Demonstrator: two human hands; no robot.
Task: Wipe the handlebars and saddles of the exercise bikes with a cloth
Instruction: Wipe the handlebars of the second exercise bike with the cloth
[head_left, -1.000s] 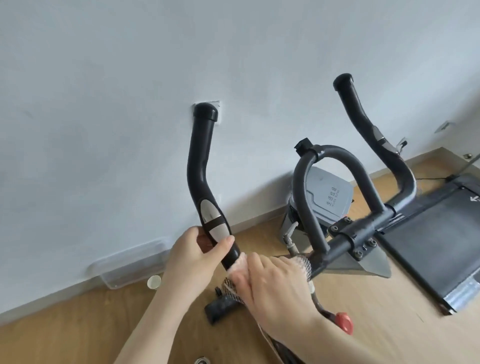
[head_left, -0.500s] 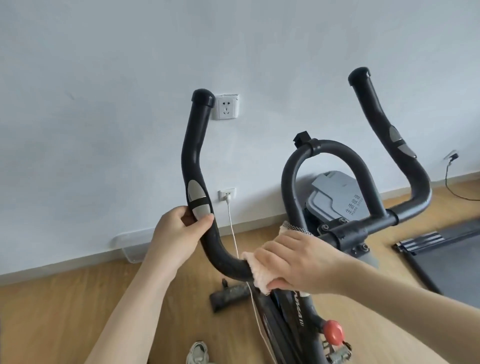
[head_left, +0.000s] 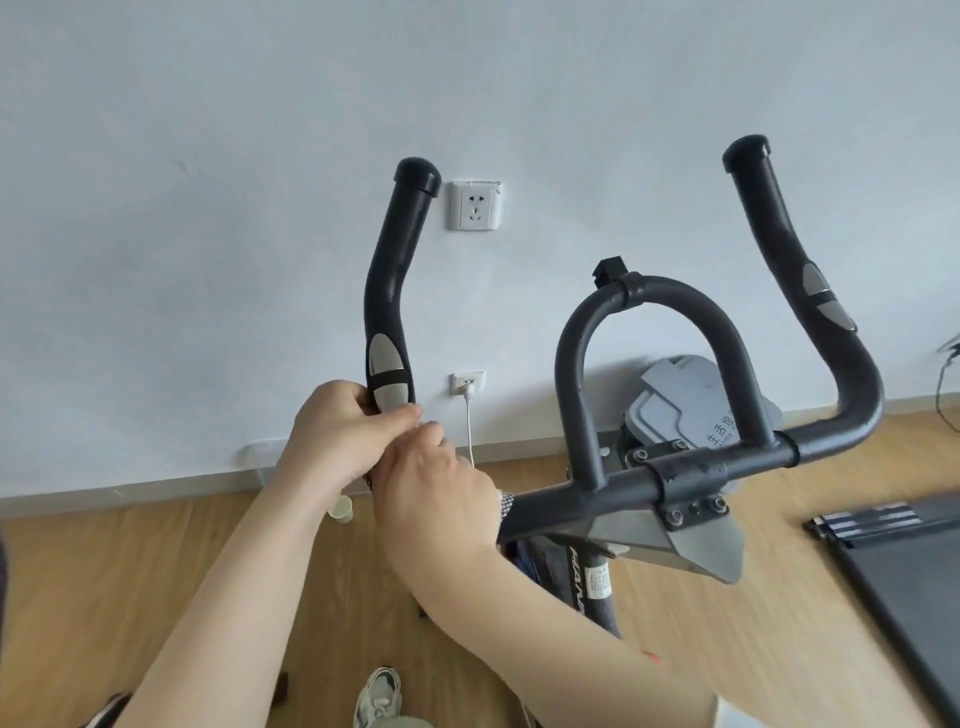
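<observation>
The exercise bike's black handlebar (head_left: 613, 491) fills the view, with a left horn (head_left: 392, 291), a middle loop and a right horn (head_left: 779, 249). My left hand (head_left: 332, 431) grips the left horn just below its silver sensor pad. Directly beneath it, my right hand (head_left: 436, 493) wraps the bend of the bar, pressing the cloth (head_left: 506, 503) against it. Only a small checked edge of the cloth shows at the wrist side; the remainder is hidden under the palm. No saddle is in view.
A white wall with two sockets (head_left: 475, 205) and a charging cable (head_left: 470, 421) stands close behind the bike. A treadmill deck (head_left: 904, 566) lies at the right on the wooden floor. A grey lidded bin (head_left: 691, 405) sits behind the bar. My shoe (head_left: 376, 696) shows below.
My right hand slid with the cloth leftward and up along the bar's bend until it touches my left hand. The left hand has kept its grip below the sensor pad.
</observation>
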